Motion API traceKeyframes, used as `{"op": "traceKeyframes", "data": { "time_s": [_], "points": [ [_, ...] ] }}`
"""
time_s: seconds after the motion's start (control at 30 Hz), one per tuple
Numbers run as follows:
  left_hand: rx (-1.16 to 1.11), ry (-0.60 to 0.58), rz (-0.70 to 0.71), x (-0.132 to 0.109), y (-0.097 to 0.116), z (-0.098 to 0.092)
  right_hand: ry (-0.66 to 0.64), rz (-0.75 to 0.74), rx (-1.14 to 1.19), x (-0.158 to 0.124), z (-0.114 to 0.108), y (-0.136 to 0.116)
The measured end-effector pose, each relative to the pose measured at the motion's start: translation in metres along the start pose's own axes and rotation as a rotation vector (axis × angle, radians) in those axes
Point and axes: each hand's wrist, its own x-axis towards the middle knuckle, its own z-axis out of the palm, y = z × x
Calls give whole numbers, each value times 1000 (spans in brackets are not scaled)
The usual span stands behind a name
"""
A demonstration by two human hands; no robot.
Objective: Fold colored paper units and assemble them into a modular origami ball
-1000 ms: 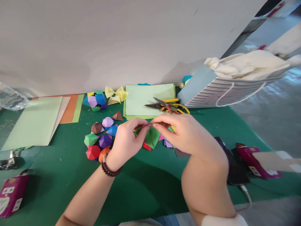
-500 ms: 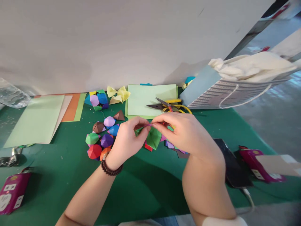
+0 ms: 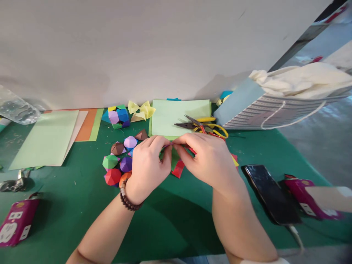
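Note:
My left hand [image 3: 148, 168] and my right hand [image 3: 205, 159] meet over the green mat, both pinching a folded green paper piece [image 3: 174, 158]. A thin purple paper edge [image 3: 167, 145] shows at the fingertips, and the fingers hide most of the fold. Beside my left hand lies a heap of coloured origami gems [image 3: 118, 165]. A red paper scrap [image 3: 178, 169] lies under the hands. A dark bead bracelet [image 3: 129, 200] circles my left wrist. Yellow-handled scissors [image 3: 205, 125] rest on a pale green paper sheet [image 3: 178, 117] beyond my right hand.
A black phone [image 3: 271, 194] with a cable lies at the right. Paper sheets [image 3: 46, 137] and a plastic bottle [image 3: 16, 110] are at the left. A striped paper bag [image 3: 247, 113] holding cream cloth stands at the back right. Magenta boxes [image 3: 19, 222] sit near both front corners.
My hands have drawn closer around the green paper, which now looks narrower and more hidden. The whole scene has shifted slightly in view, and more of the phone shows.

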Motion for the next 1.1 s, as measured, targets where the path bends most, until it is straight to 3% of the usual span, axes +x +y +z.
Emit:
{"op": "traceKeyframes", "data": {
  "time_s": [0.1, 0.3, 0.43, 0.57, 0.83, 0.97, 1.1],
  "points": [
    [-6, 7, 4, 0, 1, -2, 31, -5, 20, 0, 0, -1],
    [-365, -98, -138, 3, 3, -7, -22, 70, 230, -2, -14, 5],
    [-472, -141, -189, 4, 5, -8, -27, 106, 256, -2, -19, 4],
    [-457, -116, -173, 3, 5, -8, -33, 98, 249, -2, -18, 1],
    [-277, -2, -48, 2, 5, -11, 99, -3, 117, -3, -7, -9],
    [-349, -50, -117, 1, 5, -8, -8, 76, 217, -3, -15, -3],
    [-490, -129, -221, 2, 5, -6, 19, 133, 216, -3, -18, 1]
  ]
}}
